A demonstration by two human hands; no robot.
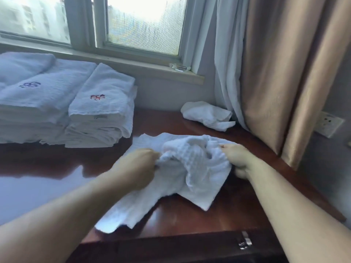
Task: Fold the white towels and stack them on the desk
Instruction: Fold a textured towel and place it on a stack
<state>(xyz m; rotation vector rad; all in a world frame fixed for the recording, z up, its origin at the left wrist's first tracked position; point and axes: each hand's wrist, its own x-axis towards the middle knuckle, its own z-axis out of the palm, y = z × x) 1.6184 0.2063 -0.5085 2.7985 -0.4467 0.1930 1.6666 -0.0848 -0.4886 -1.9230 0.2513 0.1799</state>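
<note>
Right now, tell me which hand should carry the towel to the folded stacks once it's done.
Left, probably. The left hand grips the rumpled white waffle-weave towel on the side nearer the folded white towel stacks at the desk's left. The right hand would have to cross over.

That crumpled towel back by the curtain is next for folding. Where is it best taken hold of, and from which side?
Probably the loose flap at the near right end of the crumpled towel, which juts out flat over the desk. Come from the front with the right hand: the curtain crowds the towel's right and back sides.
</note>
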